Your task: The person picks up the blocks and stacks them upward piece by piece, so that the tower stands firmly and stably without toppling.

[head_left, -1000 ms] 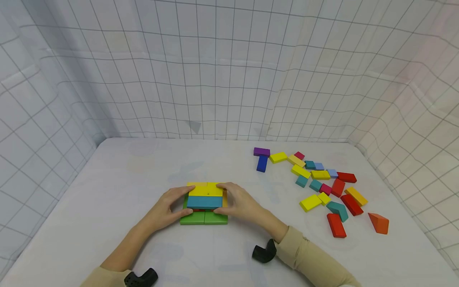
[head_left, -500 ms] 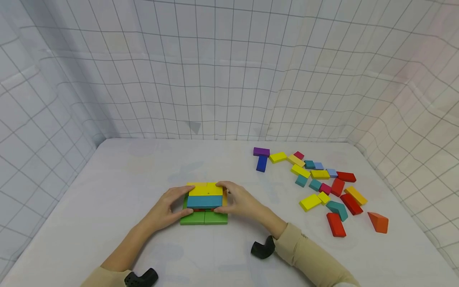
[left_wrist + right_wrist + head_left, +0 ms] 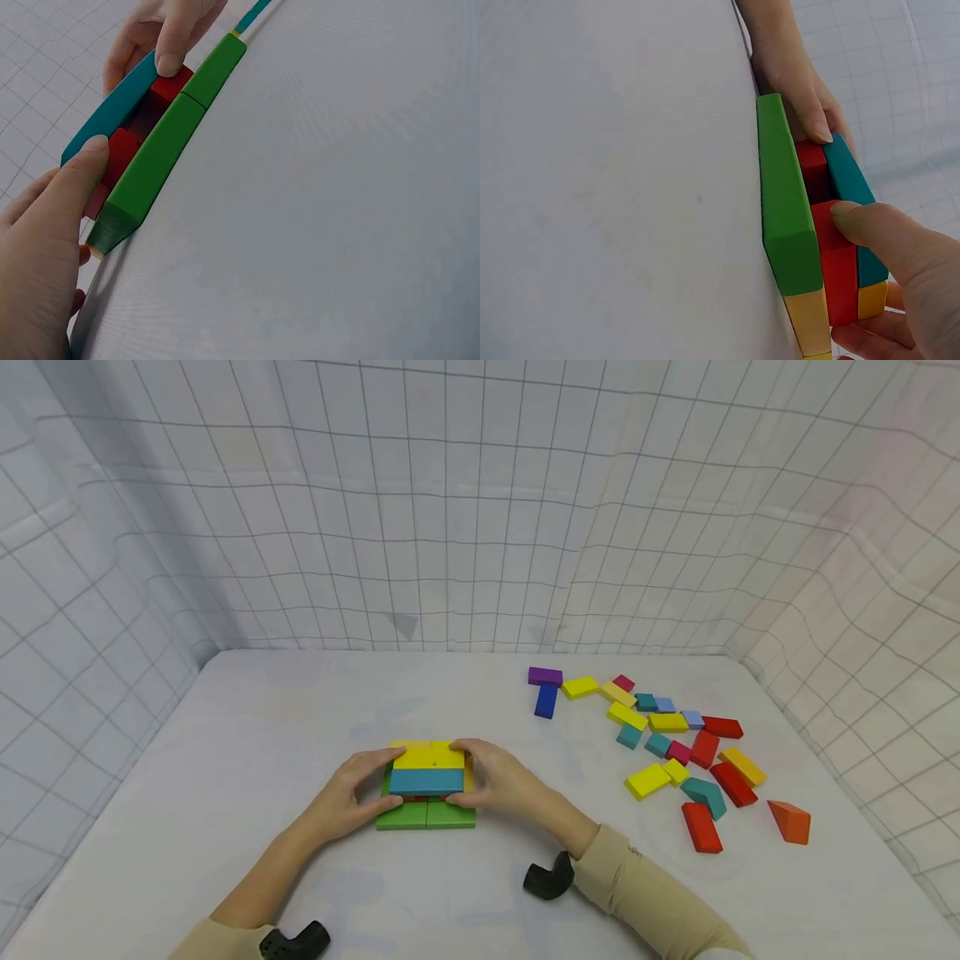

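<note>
A low layered stack of toy building blocks stands in front of the person. Green blocks (image 3: 403, 817) form its front base, with red blocks (image 3: 840, 277) above them and a gap between the reds. On top lie a teal block (image 3: 426, 782) and yellow blocks (image 3: 417, 755) behind it. The left hand (image 3: 347, 795) grips the stack's left side, thumb in front at the red and teal blocks, index finger toward the back. Opposite it, the right hand (image 3: 504, 783) grips the right side, its thumb on a red block's front face. Both hands' other fingers are partly hidden.
Loose blocks spread over the right of the white table (image 3: 262, 718): a purple block (image 3: 545, 676), a dark blue block (image 3: 546, 701), several yellow, teal and red ones, and an orange wedge (image 3: 791, 822) farthest right. A gridded white curtain (image 3: 465, 527) surrounds the table.
Both hands keep their grip on the stack, which stays in place. Only a very slight shift of the head view shows.
</note>
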`<state>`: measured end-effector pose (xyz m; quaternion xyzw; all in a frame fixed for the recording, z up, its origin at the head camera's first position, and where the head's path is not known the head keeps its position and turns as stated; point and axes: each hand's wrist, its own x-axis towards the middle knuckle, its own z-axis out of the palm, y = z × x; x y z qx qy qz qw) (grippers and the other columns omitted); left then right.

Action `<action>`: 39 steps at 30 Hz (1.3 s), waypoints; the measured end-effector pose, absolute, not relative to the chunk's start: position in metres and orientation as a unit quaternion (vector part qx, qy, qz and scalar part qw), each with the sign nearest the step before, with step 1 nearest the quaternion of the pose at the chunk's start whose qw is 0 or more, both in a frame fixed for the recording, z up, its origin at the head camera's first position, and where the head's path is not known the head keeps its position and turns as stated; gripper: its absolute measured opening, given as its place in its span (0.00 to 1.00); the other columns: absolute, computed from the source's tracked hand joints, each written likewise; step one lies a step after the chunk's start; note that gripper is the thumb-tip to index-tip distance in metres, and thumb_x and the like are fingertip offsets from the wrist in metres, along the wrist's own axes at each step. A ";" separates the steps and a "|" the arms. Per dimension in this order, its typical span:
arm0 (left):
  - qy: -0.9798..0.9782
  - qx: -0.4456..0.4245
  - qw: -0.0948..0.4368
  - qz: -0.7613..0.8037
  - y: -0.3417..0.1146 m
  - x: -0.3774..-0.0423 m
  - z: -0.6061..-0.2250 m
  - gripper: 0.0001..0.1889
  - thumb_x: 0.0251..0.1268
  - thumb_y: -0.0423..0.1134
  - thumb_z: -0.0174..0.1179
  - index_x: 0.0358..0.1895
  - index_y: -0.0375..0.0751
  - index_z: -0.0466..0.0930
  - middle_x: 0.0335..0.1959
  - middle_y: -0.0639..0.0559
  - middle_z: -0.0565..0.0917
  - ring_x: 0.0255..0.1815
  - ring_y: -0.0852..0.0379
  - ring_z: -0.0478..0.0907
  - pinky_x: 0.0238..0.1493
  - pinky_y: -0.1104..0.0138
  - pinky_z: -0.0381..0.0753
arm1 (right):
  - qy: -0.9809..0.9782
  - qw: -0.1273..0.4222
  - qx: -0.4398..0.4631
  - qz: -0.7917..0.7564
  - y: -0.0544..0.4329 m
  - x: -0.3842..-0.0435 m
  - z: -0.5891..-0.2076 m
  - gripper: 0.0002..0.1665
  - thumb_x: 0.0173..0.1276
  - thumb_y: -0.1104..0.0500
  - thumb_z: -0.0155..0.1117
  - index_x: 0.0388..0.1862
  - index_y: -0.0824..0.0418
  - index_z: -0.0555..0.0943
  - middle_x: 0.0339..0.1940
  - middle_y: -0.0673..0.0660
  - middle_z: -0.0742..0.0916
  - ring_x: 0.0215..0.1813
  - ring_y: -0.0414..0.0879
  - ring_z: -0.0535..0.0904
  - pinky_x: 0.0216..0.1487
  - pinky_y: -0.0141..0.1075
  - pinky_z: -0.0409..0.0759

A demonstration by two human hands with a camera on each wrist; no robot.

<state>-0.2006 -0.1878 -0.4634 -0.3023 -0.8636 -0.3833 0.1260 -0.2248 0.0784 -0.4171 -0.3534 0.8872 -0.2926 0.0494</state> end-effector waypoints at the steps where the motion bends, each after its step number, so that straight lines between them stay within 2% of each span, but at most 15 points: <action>1: -0.864 -0.302 0.126 -0.384 -0.188 -0.200 -0.463 0.34 0.48 0.40 0.69 0.63 0.46 0.68 0.59 0.47 0.73 0.58 0.48 0.67 0.56 0.48 0.65 | 0.886 0.059 -0.354 -0.295 0.079 -0.226 -0.416 0.42 0.54 0.46 0.69 0.63 0.63 0.66 0.60 0.56 0.74 0.59 0.45 0.70 0.63 0.38 0.66; 4: -0.865 -0.300 0.126 -0.382 -0.188 -0.200 -0.464 0.35 0.48 0.41 0.69 0.63 0.46 0.68 0.59 0.47 0.73 0.58 0.48 0.67 0.56 0.48 0.65 | 0.874 0.087 -0.352 -0.325 0.088 -0.235 -0.412 0.44 0.54 0.44 0.68 0.65 0.61 0.64 0.61 0.55 0.74 0.60 0.45 0.69 0.62 0.40 0.66; 6: -0.865 -0.301 0.127 -0.380 -0.188 -0.200 -0.464 0.35 0.47 0.41 0.69 0.63 0.46 0.68 0.59 0.47 0.73 0.58 0.48 0.67 0.56 0.48 0.65 | 0.864 0.087 -0.343 -0.357 0.100 -0.248 -0.409 0.43 0.56 0.45 0.67 0.65 0.61 0.63 0.61 0.56 0.74 0.59 0.48 0.69 0.61 0.44 0.67; 11: -0.867 -0.304 0.136 -0.372 -0.189 -0.200 -0.465 0.35 0.47 0.41 0.69 0.63 0.46 0.68 0.59 0.47 0.73 0.58 0.48 0.67 0.55 0.48 0.66 | 0.875 0.018 -0.269 -0.402 0.139 -0.287 -0.406 0.35 0.60 0.53 0.66 0.63 0.62 0.66 0.60 0.60 0.74 0.59 0.53 0.69 0.59 0.50 0.68; 13: -0.866 -0.307 0.141 -0.368 -0.189 -0.200 -0.465 0.35 0.47 0.41 0.69 0.63 0.45 0.68 0.59 0.47 0.73 0.58 0.47 0.68 0.55 0.48 0.66 | 0.894 0.005 -0.225 -0.387 0.154 -0.300 -0.408 0.35 0.60 0.53 0.65 0.63 0.61 0.66 0.61 0.59 0.73 0.61 0.54 0.67 0.61 0.50 0.65; 18: -0.864 -0.317 0.147 -0.363 -0.189 -0.200 -0.465 0.35 0.47 0.40 0.69 0.63 0.44 0.68 0.59 0.47 0.74 0.57 0.48 0.68 0.54 0.49 0.67 | 0.923 0.025 -0.165 -0.348 0.180 -0.318 -0.415 0.36 0.60 0.52 0.65 0.64 0.60 0.65 0.65 0.61 0.69 0.66 0.56 0.61 0.66 0.51 0.57; 23: -0.865 -0.312 0.144 -0.365 -0.189 -0.200 -0.464 0.35 0.46 0.40 0.69 0.63 0.45 0.68 0.59 0.48 0.73 0.57 0.50 0.68 0.55 0.51 0.67 | 0.935 0.038 -0.160 -0.313 0.191 -0.325 -0.422 0.38 0.57 0.51 0.67 0.65 0.59 0.65 0.66 0.62 0.68 0.66 0.57 0.59 0.66 0.52 0.56; 29: -0.865 -0.309 0.140 -0.370 -0.188 -0.199 -0.462 0.35 0.46 0.40 0.70 0.62 0.45 0.69 0.59 0.48 0.73 0.58 0.50 0.68 0.56 0.51 0.66 | 0.946 0.028 -0.171 -0.273 0.197 -0.330 -0.426 0.40 0.56 0.51 0.68 0.65 0.61 0.65 0.66 0.65 0.67 0.67 0.60 0.58 0.66 0.54 0.54; 39: -0.866 -0.305 0.132 -0.373 -0.189 -0.199 -0.461 0.35 0.47 0.41 0.69 0.63 0.46 0.68 0.60 0.47 0.73 0.58 0.48 0.67 0.56 0.49 0.66 | 0.946 0.020 -0.167 -0.279 0.185 -0.324 -0.418 0.39 0.55 0.50 0.69 0.63 0.60 0.68 0.64 0.64 0.69 0.66 0.59 0.59 0.65 0.54 0.57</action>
